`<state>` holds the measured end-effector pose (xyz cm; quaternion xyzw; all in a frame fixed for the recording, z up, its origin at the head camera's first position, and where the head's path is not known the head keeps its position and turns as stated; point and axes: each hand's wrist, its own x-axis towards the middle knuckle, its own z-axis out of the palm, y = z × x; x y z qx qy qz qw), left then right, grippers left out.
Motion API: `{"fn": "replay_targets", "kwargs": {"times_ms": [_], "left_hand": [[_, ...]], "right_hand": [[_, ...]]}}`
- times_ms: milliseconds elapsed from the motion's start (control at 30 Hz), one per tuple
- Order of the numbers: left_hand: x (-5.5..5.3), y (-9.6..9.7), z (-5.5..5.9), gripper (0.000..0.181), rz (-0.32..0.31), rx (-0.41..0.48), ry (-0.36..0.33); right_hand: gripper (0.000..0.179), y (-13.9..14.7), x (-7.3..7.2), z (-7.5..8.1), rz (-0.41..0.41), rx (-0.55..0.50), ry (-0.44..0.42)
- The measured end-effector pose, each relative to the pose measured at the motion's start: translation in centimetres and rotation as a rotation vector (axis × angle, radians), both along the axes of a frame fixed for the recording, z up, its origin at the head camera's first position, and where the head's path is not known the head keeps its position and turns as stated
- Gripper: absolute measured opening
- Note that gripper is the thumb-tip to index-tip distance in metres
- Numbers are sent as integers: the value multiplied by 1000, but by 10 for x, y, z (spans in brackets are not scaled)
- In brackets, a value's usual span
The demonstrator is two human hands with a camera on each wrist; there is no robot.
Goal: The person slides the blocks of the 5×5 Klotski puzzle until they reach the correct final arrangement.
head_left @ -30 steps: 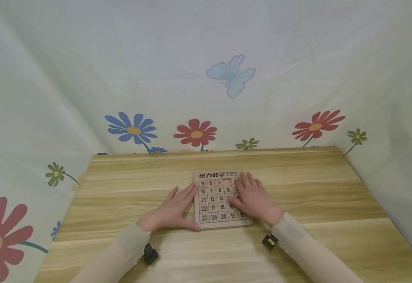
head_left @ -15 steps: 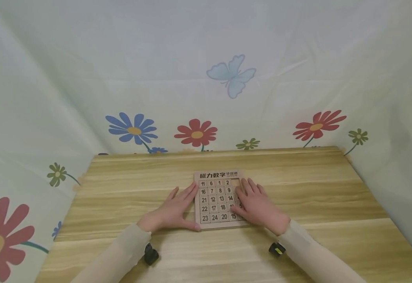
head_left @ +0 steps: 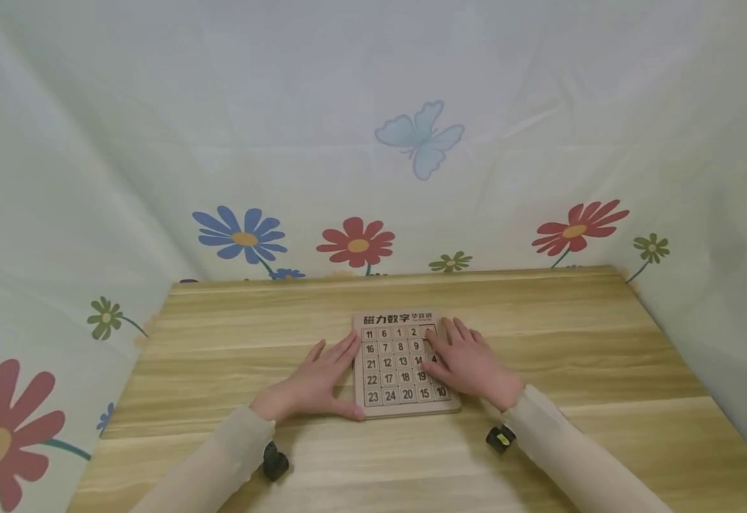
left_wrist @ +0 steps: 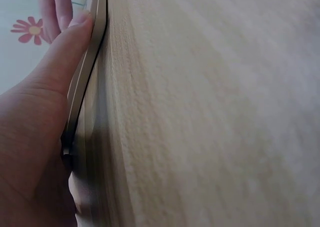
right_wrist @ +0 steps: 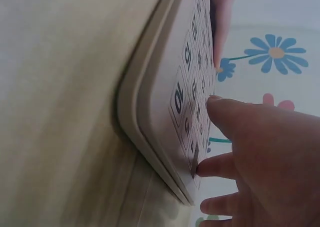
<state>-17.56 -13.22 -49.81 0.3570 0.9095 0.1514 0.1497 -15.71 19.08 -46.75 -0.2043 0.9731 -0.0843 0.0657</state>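
A wooden sliding number puzzle (head_left: 405,412) lies flat on the table, its numbered tiles in rows under a printed heading. My left hand (head_left: 314,382) is spread along its left side, fingertips at the upper edge and thumb by the lower left corner. The left thumb (left_wrist: 65,52) rests against the puzzle's edge in the left wrist view. My right hand (head_left: 472,365) lies over the right side, index fingertip at the top of the last column, thumb above the middle tiles. In the right wrist view, a dark gap shows beside the right index finger (right_wrist: 217,166), past the 10 tile (right_wrist: 178,96).
The wood-grain table (head_left: 270,306) stretches around the puzzle. Behind it hangs a pale cloth (head_left: 322,107) printed with flowers and a butterfly. Small black devices sit under both wrists, such as the left one (head_left: 275,462).
The 2 tile has slid left from the top right corner into the fourth place of the top row. My right hand shifted right, then its index finger moved up the last column. My left hand stays put.
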Motion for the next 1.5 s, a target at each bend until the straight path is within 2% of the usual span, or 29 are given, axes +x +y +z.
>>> {"fn": "replay_targets", "kwargs": {"times_ms": [267,400,500,667,800,1133,1233,1400,1500], "left_hand": [[0,-1,-1,133,4,2,10],[-1,0,-3,134,0,2,15],[-1,0,-4,134,-2,0,15],[-3,2,-3,134,-8,5,15],[-2,1,-3,134,-4,-3,14],[-1,0,-1,135,3,-12,19],[-1,0,0,134,4,-1,19],[-1,-1,-1,133,-2,30,14],[0,-1,-3,132,-1,19,13]], "right_hand": [[74,6,30,2,47,31,-26],[74,9,40,2,55,35,-20],[71,10,39,1,51,16,-10],[68,10,27,-2,32,8,27],[69,10,27,0,33,1,10],[69,20,67,7,107,2,-29],[67,22,68,5,96,-15,-25],[66,21,57,-2,100,-32,32],[66,21,55,-3,103,-25,32]]}}
